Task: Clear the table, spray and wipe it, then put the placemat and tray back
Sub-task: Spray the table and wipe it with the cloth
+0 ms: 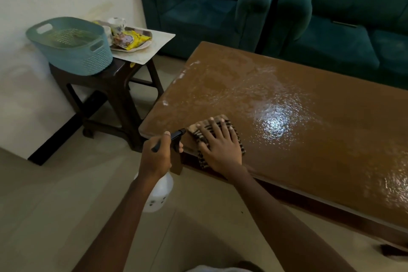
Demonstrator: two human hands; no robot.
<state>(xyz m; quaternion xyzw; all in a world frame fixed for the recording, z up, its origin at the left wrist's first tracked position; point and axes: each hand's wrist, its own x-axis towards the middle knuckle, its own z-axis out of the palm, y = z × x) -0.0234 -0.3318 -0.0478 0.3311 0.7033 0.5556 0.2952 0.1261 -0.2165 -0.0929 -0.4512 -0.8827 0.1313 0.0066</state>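
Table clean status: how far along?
Done: table cleared and sprayed, surface glistens wet. In hand: right hand presses cloth at the near corner; left hand holds spray bottle. Left: wipe the rest, return placemat and tray from the stool.

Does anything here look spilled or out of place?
No spill: the wet sheen on the coffee table looks like spray, with the right hand pressing a striped cloth on it. The placemat on the stool overhangs its edge, tray on top.
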